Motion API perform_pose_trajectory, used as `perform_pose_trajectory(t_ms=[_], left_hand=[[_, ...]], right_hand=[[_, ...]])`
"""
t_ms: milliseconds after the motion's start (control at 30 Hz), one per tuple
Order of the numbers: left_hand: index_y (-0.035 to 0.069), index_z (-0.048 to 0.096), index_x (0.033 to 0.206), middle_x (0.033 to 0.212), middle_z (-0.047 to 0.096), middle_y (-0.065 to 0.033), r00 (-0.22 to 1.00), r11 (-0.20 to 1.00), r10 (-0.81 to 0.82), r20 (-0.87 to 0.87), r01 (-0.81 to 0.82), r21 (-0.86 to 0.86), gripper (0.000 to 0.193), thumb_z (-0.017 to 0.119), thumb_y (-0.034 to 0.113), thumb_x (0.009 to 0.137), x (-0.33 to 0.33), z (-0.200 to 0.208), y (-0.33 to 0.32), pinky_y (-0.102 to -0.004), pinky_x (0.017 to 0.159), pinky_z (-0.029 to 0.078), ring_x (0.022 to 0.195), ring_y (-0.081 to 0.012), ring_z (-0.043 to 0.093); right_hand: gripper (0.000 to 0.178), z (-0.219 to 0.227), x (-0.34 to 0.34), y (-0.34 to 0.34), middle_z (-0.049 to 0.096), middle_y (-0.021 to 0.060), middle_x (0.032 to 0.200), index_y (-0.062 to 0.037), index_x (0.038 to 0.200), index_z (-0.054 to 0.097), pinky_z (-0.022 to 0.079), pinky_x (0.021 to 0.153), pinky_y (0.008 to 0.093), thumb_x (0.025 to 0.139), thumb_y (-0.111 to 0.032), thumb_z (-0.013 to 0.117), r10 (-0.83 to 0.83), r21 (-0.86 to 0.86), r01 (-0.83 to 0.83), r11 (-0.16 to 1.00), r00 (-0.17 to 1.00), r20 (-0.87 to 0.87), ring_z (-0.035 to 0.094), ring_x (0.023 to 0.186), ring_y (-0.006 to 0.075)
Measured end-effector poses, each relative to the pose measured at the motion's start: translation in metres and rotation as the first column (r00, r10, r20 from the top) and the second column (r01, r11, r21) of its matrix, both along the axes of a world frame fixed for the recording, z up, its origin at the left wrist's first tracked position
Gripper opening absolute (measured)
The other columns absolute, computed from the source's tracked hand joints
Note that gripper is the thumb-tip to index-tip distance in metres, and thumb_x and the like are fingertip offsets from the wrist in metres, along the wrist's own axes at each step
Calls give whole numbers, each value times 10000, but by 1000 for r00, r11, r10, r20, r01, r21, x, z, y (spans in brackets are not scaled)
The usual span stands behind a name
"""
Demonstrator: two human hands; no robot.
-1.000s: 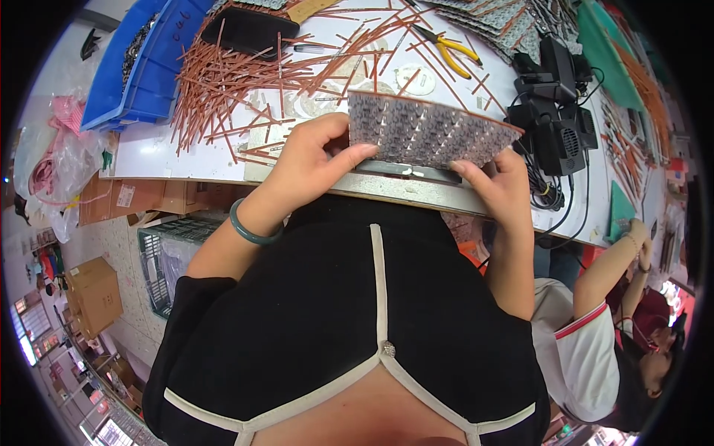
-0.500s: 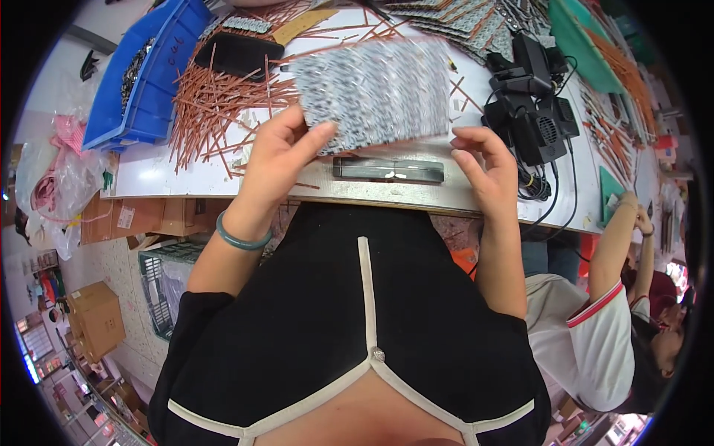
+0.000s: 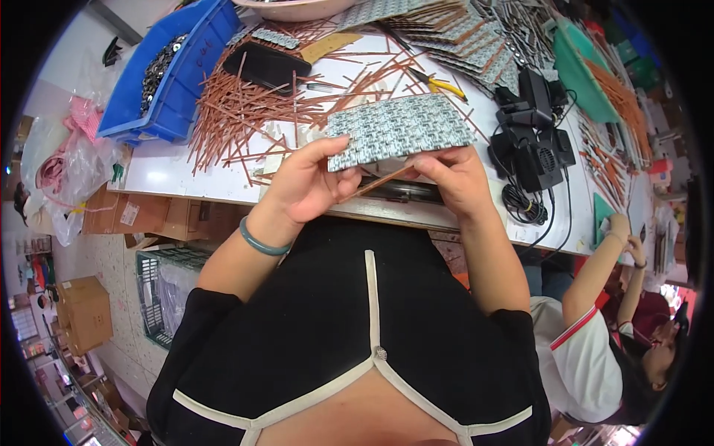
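Note:
A grey-and-white woven-pattern panel [image 3: 401, 128] is held tilted above the near edge of the table. My left hand [image 3: 312, 178] is closed on its left edge, thumb on top and fingers below. At the near right edge my right hand [image 3: 457, 184] pinches the panel, thumb toward me and the other fingers mostly hidden behind it. A thin reddish-brown strip [image 3: 381, 181] slants below the panel, from my left fingertips to my right thumb. Whether it is joined to the panel I cannot tell. Partly covered under my hands lies a dark oblong object [image 3: 409, 190] on the table.
At left stand a blue bin [image 3: 178, 89] of small metal parts and a heap of brown strips [image 3: 238, 119]. A black phone-like slab [image 3: 266, 65] lies on the heap. Yellow-handled pliers [image 3: 446, 85], stacked panels [image 3: 483, 52] and black corded devices [image 3: 532, 134] lie beyond. A co-worker sits at right.
The panel has tipped flatter and come to rest between both hands. My right hand, open beside it before, has closed on its near right edge. The brown strip now shows below. The view has shifted.

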State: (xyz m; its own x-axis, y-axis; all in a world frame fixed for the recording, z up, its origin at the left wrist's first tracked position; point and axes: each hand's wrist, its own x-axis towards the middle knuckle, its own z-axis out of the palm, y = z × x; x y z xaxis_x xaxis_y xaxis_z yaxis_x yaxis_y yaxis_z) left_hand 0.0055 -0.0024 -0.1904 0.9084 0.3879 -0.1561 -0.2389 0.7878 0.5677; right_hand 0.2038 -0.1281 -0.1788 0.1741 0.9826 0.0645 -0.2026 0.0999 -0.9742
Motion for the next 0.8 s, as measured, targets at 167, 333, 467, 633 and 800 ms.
perform_pose_trajectory(t_ms=[167, 333, 467, 633, 800], left_hand=[[38, 547, 1096, 958, 634, -78, 943, 943, 330, 50, -331, 19, 216, 533, 140, 907, -7, -7, 15, -296, 673, 508, 798, -171, 613], [26, 558, 1122, 1038, 614, -37, 859, 794, 512, 3, -474, 379, 311, 651, 62, 828, 11, 8, -9, -286, 758, 495, 890, -118, 585], [15, 540, 1161, 997, 617, -52, 975, 854, 52, -215, 68, 516, 401, 703, 74, 798, 15, 13, -23, -260, 797, 474, 847, -133, 588], [38, 408, 1311, 1076, 584, -86, 963, 472, 270, -14, -120, 873, 666, 747, 108, 742, 6, 5, 12, -288, 816, 456, 968, -157, 548], [-3, 579, 1114, 953, 621, -63, 979, 315, 195, -59, -6, 949, 395, 726, 134, 774, 13, 8, -5, -258, 724, 467, 836, -126, 576]], right_hand=[[611, 3, 23, 40, 603, 140, 1107, 36, 1255, 474, 435, 881, 300, 781, -258, 724, -241, 108, 280, 954, 502, 831, 574, 986, 179], [625, 2, 0, 26, 558, 149, 1204, 27, 1314, 415, 414, 926, 336, 805, -204, 694, -106, 84, 83, 993, 943, 317, 542, 1081, 226], [323, 15, -23, 9, 626, 54, 1021, 6, 1153, 552, 436, 775, 259, 869, -129, 625, -234, 7, 236, 972, 958, 167, 560, 866, 104], [246, 83, 48, -39, 632, 147, 829, 57, 1018, 582, 457, 658, 283, 791, -27, 632, -7, 37, -43, 998, 560, 828, 610, 726, 195], [378, 67, 42, -28, 627, 136, 851, -16, 1088, 593, 477, 699, 309, 726, -56, 694, 71, -40, -96, 995, 341, 937, 618, 754, 222]])
